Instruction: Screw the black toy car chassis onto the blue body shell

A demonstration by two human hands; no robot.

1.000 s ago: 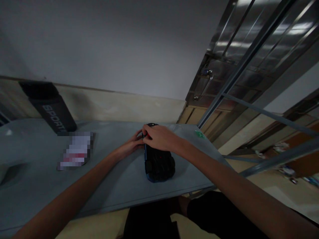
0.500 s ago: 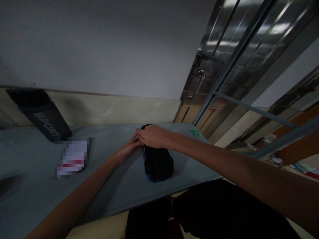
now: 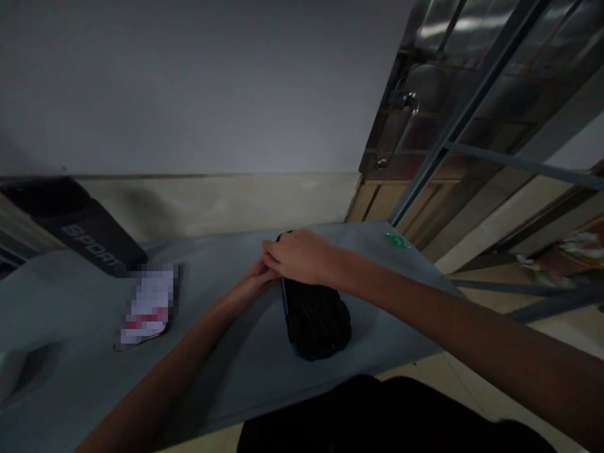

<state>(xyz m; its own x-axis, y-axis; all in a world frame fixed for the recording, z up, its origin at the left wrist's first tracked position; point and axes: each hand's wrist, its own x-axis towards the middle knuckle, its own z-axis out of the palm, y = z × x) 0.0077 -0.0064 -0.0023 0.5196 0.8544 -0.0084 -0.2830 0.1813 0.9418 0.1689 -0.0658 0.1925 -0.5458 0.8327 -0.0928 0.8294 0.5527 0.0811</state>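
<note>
A dark toy car [image 3: 314, 314] with a blue edge lies wheels-up on the grey table, its black underside facing me. Across its far end curls my right hand [image 3: 304, 257], closed, fingertips at the far left corner. My left hand [image 3: 257, 280] comes in from the left, its fingers closed against the same corner and meeting the right fingertips. Both hands grip the car there; my right hand hides its far end and whatever lies beneath the fingers.
A black bottle marked SPORT [image 3: 94, 236] leans at the left by the wall. Near it lies a blurred-out phone-like thing [image 3: 150, 302]. A pale object [image 3: 10, 372] sits at the left edge. Green plastic [image 3: 399, 240] lies at the far right corner, beside a metal frame post [image 3: 425, 179].
The view has swung slightly, so the table and the things on it appear shifted rightward. Both hands stay at the same corner of the toy car, with little visible finger movement.
</note>
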